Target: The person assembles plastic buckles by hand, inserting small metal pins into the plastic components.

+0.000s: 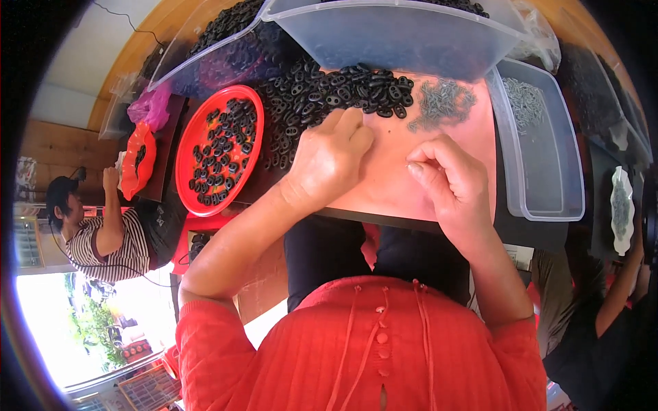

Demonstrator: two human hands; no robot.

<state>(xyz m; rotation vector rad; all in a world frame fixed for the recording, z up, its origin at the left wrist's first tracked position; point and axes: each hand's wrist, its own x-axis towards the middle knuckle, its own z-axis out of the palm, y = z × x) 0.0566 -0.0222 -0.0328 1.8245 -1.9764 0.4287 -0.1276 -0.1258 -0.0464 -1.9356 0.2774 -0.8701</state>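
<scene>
Pieces in black point(312, 96), many showing two holes, lie heaped along the far side of the counter point(534, 231), partly on an orange mat point(394, 188). A lesser number sits apart in a round red tray point(182, 161) to the left; judging by that split, the tray's share looks like the portion done and the much larger heap the portion left. Whether the trayed pieces differ from the heaped ones is too small to make out. Small grey parts point(442, 103) form a pile right of the heap, and more lie in a clear bin point(548, 178), so supplies seem far from used up. The left hand point(329, 161) is at the heap's near edge, fingers bent, tips hidden; what it grips, if anything, does not show. The right hand point(452, 178) is over the mat near the grey pile, thumb and forefinger together; whether something tiny sits between them is unclear. A clear tub point(212, 75) holds further black pieces.
</scene>
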